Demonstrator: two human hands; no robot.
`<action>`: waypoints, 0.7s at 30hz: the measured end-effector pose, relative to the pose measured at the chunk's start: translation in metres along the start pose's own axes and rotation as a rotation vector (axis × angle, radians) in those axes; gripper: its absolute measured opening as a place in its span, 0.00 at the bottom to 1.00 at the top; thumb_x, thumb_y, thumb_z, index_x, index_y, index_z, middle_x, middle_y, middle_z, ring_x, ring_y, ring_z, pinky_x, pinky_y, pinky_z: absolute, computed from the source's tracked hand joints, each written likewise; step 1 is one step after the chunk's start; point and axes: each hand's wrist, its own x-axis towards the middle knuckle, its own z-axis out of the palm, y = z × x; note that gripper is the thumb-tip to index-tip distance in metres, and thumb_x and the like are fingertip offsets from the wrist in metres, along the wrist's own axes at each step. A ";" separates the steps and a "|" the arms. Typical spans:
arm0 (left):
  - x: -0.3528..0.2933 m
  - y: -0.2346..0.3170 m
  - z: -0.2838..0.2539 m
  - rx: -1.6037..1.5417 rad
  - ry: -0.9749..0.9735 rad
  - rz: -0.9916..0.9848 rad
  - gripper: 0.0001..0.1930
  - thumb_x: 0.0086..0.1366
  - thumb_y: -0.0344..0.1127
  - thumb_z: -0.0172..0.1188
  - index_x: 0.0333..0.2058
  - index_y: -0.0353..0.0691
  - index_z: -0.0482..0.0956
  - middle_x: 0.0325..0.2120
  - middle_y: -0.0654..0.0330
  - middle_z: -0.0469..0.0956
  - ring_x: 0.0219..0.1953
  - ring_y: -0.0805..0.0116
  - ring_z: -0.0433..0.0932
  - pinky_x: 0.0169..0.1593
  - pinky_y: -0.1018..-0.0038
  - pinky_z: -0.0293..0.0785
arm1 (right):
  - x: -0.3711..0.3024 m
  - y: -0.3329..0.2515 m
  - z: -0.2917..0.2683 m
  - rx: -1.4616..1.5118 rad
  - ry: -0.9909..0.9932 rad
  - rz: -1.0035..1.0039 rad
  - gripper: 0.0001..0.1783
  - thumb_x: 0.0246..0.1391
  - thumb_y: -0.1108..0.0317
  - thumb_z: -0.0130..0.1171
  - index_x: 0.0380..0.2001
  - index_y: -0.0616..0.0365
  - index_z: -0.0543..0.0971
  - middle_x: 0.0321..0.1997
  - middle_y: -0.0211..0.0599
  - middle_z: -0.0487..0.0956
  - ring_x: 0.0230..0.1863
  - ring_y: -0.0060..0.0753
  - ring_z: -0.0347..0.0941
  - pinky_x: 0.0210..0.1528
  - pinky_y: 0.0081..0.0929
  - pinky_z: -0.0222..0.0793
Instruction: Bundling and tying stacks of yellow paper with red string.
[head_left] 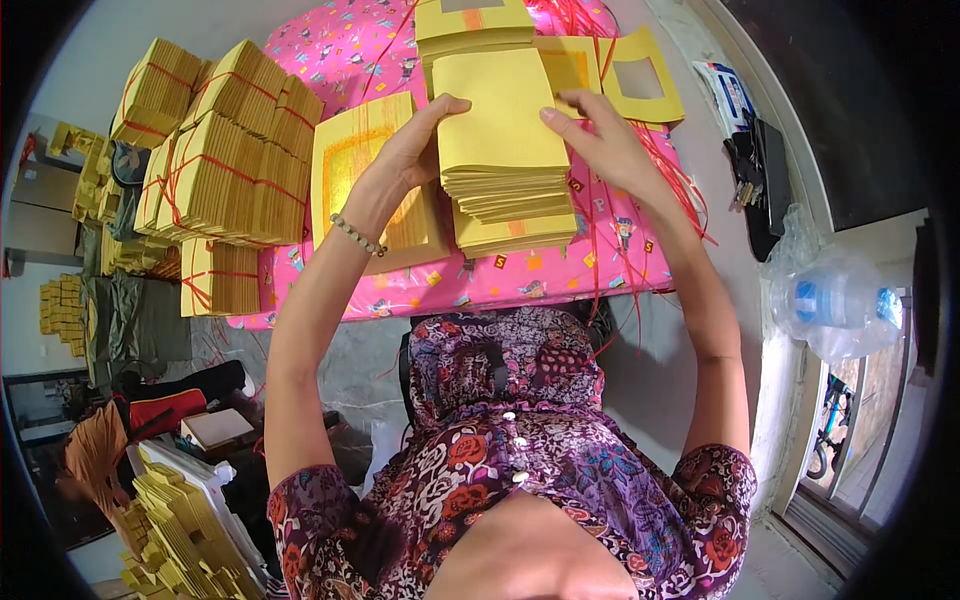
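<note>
A thick stack of folded yellow paper sheets (500,115) sits in front of me, slightly fanned at its near edge. My left hand (415,145) grips its left side, thumb over the top edge and the other fingers mostly hidden. On the opposite side my right hand (600,140) holds it, with the thumb on the right edge and the fingers bent along the side. Under the stack lie more yellow sheets (515,235) with an orange mark. Just left of it, a pile of yellow paper with a gold square (350,150) lies partly behind my left forearm.
Bundles of yellow paper tied with red string (235,170) are piled on the left of the pink patterned table cover (400,285). Loose red strings (680,190) hang at the right. More yellow paper (185,510) is heaped lower left. A plastic-wrapped bottle (840,305) is at the right.
</note>
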 end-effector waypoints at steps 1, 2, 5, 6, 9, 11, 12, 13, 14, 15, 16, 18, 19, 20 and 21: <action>0.000 0.001 0.001 0.005 0.001 -0.002 0.26 0.58 0.44 0.60 0.51 0.36 0.69 0.46 0.55 0.75 0.49 0.62 0.74 0.54 0.64 0.71 | 0.004 -0.005 -0.002 0.001 -0.004 -0.001 0.38 0.56 0.41 0.56 0.53 0.67 0.68 0.54 0.51 0.72 0.56 0.44 0.69 0.57 0.36 0.64; -0.001 0.002 0.001 0.003 0.005 -0.002 0.26 0.58 0.44 0.60 0.51 0.36 0.69 0.46 0.55 0.75 0.49 0.62 0.74 0.54 0.64 0.71 | 0.010 -0.012 -0.004 0.108 -0.001 0.002 0.39 0.55 0.41 0.56 0.56 0.65 0.67 0.58 0.53 0.69 0.60 0.46 0.64 0.60 0.37 0.60; -0.001 0.003 0.002 0.015 0.023 -0.005 0.25 0.58 0.44 0.60 0.51 0.36 0.70 0.46 0.55 0.75 0.48 0.62 0.75 0.53 0.64 0.71 | 0.027 -0.022 0.003 0.214 0.012 -0.073 0.42 0.54 0.41 0.57 0.60 0.63 0.64 0.64 0.55 0.62 0.67 0.49 0.56 0.66 0.40 0.53; 0.000 0.004 0.002 0.019 0.010 -0.010 0.25 0.58 0.45 0.60 0.51 0.37 0.70 0.45 0.56 0.75 0.48 0.62 0.75 0.52 0.64 0.72 | 0.034 -0.022 0.004 0.215 0.022 -0.152 0.44 0.53 0.40 0.57 0.62 0.61 0.62 0.67 0.55 0.58 0.69 0.51 0.52 0.68 0.41 0.50; 0.003 0.007 0.010 0.060 0.006 -0.041 0.26 0.58 0.47 0.59 0.50 0.38 0.70 0.44 0.57 0.76 0.47 0.64 0.75 0.51 0.65 0.72 | 0.048 0.005 0.019 0.026 -0.094 -0.254 0.47 0.52 0.39 0.58 0.66 0.59 0.57 0.71 0.54 0.50 0.72 0.52 0.43 0.70 0.42 0.44; 0.004 0.007 0.003 0.087 0.043 -0.049 0.26 0.57 0.48 0.59 0.50 0.39 0.71 0.44 0.58 0.76 0.46 0.65 0.75 0.50 0.65 0.72 | 0.048 0.001 0.020 0.084 -0.157 -0.202 0.48 0.52 0.39 0.58 0.66 0.59 0.57 0.72 0.54 0.47 0.73 0.52 0.40 0.71 0.42 0.43; 0.014 0.004 -0.005 0.158 0.050 -0.044 0.26 0.57 0.49 0.59 0.50 0.39 0.71 0.43 0.58 0.76 0.45 0.65 0.75 0.50 0.66 0.71 | 0.047 0.000 0.020 0.138 -0.214 -0.138 0.49 0.52 0.39 0.58 0.67 0.58 0.56 0.72 0.54 0.45 0.74 0.51 0.38 0.71 0.41 0.42; 0.012 0.006 -0.001 0.229 0.050 -0.046 0.27 0.56 0.50 0.59 0.50 0.40 0.72 0.42 0.58 0.76 0.45 0.66 0.75 0.50 0.67 0.71 | 0.044 0.000 0.018 0.136 -0.221 -0.138 0.49 0.52 0.39 0.58 0.67 0.58 0.56 0.72 0.54 0.45 0.74 0.51 0.38 0.71 0.41 0.42; 0.009 0.009 0.000 0.222 0.053 -0.047 0.27 0.56 0.50 0.59 0.50 0.40 0.72 0.42 0.58 0.76 0.45 0.66 0.75 0.50 0.67 0.71 | 0.041 0.000 0.016 0.162 -0.216 -0.122 0.49 0.52 0.39 0.58 0.67 0.58 0.55 0.73 0.54 0.44 0.74 0.51 0.37 0.71 0.41 0.41; 0.005 0.014 0.000 0.367 0.059 -0.077 0.28 0.56 0.51 0.59 0.50 0.39 0.72 0.42 0.58 0.75 0.44 0.66 0.74 0.50 0.68 0.71 | 0.039 -0.001 0.015 0.187 -0.212 -0.106 0.49 0.52 0.39 0.58 0.67 0.57 0.55 0.73 0.54 0.43 0.74 0.50 0.37 0.71 0.41 0.41; 0.000 0.020 0.003 0.512 0.063 -0.107 0.28 0.55 0.52 0.59 0.49 0.39 0.72 0.41 0.58 0.75 0.44 0.66 0.74 0.51 0.68 0.70 | 0.038 -0.001 0.015 0.184 -0.218 -0.107 0.49 0.52 0.39 0.58 0.67 0.57 0.55 0.73 0.54 0.43 0.74 0.50 0.37 0.71 0.41 0.41; 0.005 0.011 -0.002 0.489 0.073 -0.020 0.27 0.57 0.52 0.59 0.48 0.39 0.72 0.41 0.58 0.75 0.44 0.67 0.75 0.48 0.70 0.72 | 0.038 -0.003 0.016 0.186 -0.210 -0.111 0.48 0.53 0.40 0.59 0.67 0.57 0.56 0.73 0.54 0.42 0.74 0.50 0.36 0.72 0.41 0.40; 0.006 0.007 -0.004 0.475 0.083 0.067 0.25 0.59 0.52 0.58 0.47 0.40 0.73 0.41 0.59 0.76 0.44 0.67 0.76 0.45 0.71 0.73 | 0.039 -0.004 0.018 0.186 -0.214 -0.113 0.48 0.53 0.40 0.59 0.67 0.57 0.56 0.73 0.54 0.42 0.74 0.50 0.36 0.72 0.41 0.40; 0.008 0.000 -0.004 0.473 0.086 0.067 0.25 0.59 0.52 0.58 0.47 0.40 0.73 0.41 0.59 0.76 0.44 0.67 0.76 0.45 0.71 0.73 | 0.040 -0.004 0.021 0.178 -0.203 -0.114 0.48 0.53 0.40 0.59 0.67 0.57 0.56 0.73 0.54 0.43 0.74 0.49 0.36 0.72 0.40 0.40; 0.010 -0.010 -0.001 0.313 0.131 0.140 0.27 0.60 0.55 0.56 0.49 0.40 0.72 0.43 0.58 0.75 0.45 0.67 0.76 0.46 0.71 0.74 | 0.041 -0.005 0.022 0.170 -0.192 -0.116 0.48 0.53 0.40 0.59 0.67 0.57 0.56 0.73 0.55 0.43 0.74 0.49 0.37 0.72 0.40 0.40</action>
